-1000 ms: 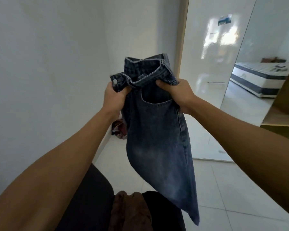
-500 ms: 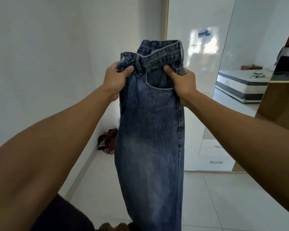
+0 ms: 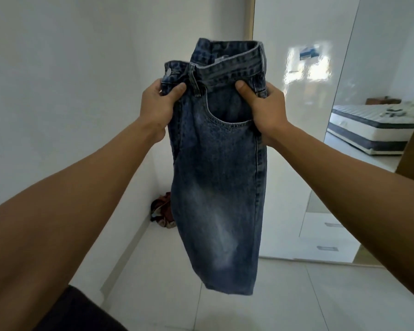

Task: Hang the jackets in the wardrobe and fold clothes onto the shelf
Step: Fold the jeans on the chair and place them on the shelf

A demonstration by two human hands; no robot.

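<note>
Head view, one frame. I see both arms stretched forward at chest height. Left hand (image 3: 159, 101) grips the blue jeans (image 3: 219, 177) at the waistband, thumb on the front beside the metal button (image 3: 168, 72), fingers curled behind the cloth. Right hand (image 3: 264, 108) grips the opposite side of the waistband, thumb pressed just above the front pocket (image 3: 227, 115). The waistband stands up above both grips, slightly twisted and gaping. Below the grips the jeans hang free in the air, doubled leg on leg, hem clear of the white tiled floor (image 3: 296, 302). Past the left grip, low against the white wall (image 3: 58, 91), a reddish clothes heap (image 3: 161, 210) lies on the floor. Beyond the right grip: glossy white wardrobe door (image 3: 296, 139), drawers (image 3: 328, 237) under it, a mattress (image 3: 371, 127) further off.
</note>
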